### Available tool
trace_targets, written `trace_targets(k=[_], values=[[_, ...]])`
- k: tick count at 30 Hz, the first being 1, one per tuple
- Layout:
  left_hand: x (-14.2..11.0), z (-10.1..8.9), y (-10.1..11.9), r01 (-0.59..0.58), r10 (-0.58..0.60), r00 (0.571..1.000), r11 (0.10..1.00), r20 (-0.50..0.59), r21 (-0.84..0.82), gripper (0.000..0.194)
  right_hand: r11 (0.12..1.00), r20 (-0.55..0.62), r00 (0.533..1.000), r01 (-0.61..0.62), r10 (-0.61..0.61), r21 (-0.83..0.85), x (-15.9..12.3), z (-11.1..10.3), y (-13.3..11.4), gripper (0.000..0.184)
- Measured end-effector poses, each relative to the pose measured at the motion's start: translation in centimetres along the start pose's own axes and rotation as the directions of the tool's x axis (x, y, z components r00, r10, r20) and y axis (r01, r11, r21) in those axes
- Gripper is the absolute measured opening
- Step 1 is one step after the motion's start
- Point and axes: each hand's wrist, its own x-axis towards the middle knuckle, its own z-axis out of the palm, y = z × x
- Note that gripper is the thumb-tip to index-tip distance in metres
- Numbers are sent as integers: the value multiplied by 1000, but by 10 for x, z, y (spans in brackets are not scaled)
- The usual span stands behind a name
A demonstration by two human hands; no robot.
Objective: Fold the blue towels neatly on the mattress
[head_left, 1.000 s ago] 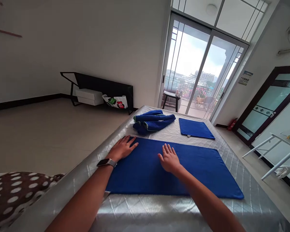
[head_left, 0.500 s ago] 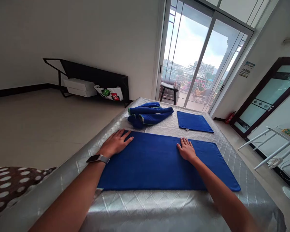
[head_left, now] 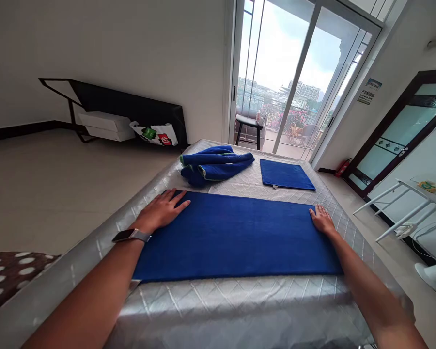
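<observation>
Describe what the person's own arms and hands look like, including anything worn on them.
The left hand is bare, with a watch at its wrist: a dark, rectangular face on a grey band. The right hand is bare too, with no watch on that wrist. No sleeves show in view, and no gloves or rings can be made out.

The blue cloth (head_left: 236, 237) looks smooth, matt; the mattress (head_left: 240, 303) quilted, glossy; the watch strap (head_left: 141, 235) possibly metal.

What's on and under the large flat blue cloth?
The left hand and right hand lie on the far corners of the flat blue cloth. The silver mattress shows around its edges; anything else beneath the cloth is covered and can't be seen.
</observation>
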Motion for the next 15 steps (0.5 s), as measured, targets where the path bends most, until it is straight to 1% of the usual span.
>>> trace_targets(k=[2,5,7,8,10,12,13,15], values=[[1,1,-1,-10,10,1000,1000,0,3,75,998,73,996,-52,49,33,-3,0,-1,63],[1,2,0,6,-6,1000,999,0,31,76,996,122,990,-76,69,53,-8,-5,-5,68],[0,-1,3,15,-16,1000,998,10,58,76,996,104,992,-81,76,42,-12,-9,-7,68],[-1,-2,4,13,-15,1000,998,23,69,76,995,72,993,-93,91,28,-13,-11,-10,66],[-3,-5,7,4,-7,999,997,49,77,75,993,-42,992,-121,121,-5,-16,-17,-19,63],[-4,-6,9,-3,-1,998,997,57,76,73,994,-166,981,-103,97,-26,-19,-24,-40,60],[-4,-5,9,-2,-2,999,997,54,76,72,998,-206,977,-63,57,-24,-21,-29,-55,58],[-3,-4,9,4,-7,999,997,45,77,71,997,-209,976,70,-64,19,-29,-37,-97,57]])
